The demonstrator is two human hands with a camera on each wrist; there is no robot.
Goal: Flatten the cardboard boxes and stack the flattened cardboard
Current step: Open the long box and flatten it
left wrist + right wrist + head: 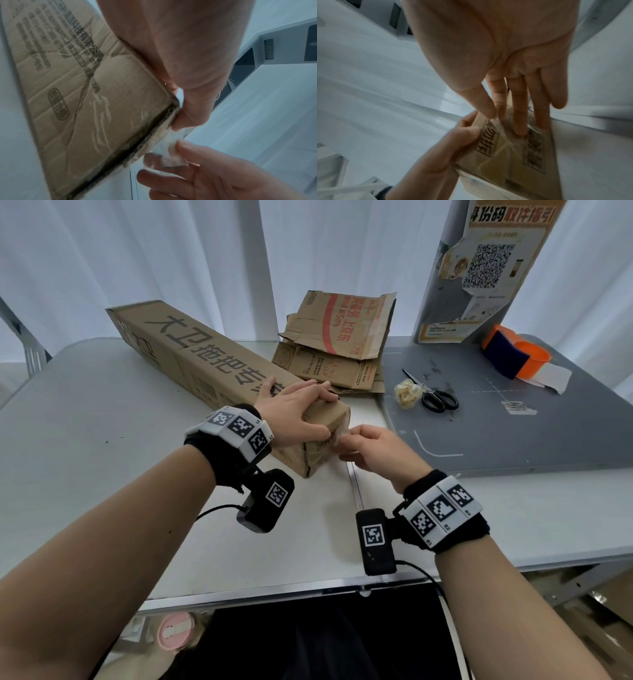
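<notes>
A long brown cardboard box (191,357) with black print lies diagonally on the white table (85,422), its near end at the centre. My left hand (308,412) grips that near end from above, fingers across the top and thumb at the end edge. My right hand (349,440) pinches a strip of clear tape (337,438) partly peeled off the end face. The left wrist view shows the box side (85,108) and the tape (168,152) between thumb and finger of the right hand (205,175). Behind lies a pile of flattened cardboard (339,344).
Black scissors (435,395) and a crumpled ball of tape (407,395) lie on the grey mat (513,412) to the right. An orange tape dispenser (517,354) sits at the back right by a postered column (479,268). A pink cup (174,631) is below the table's front edge.
</notes>
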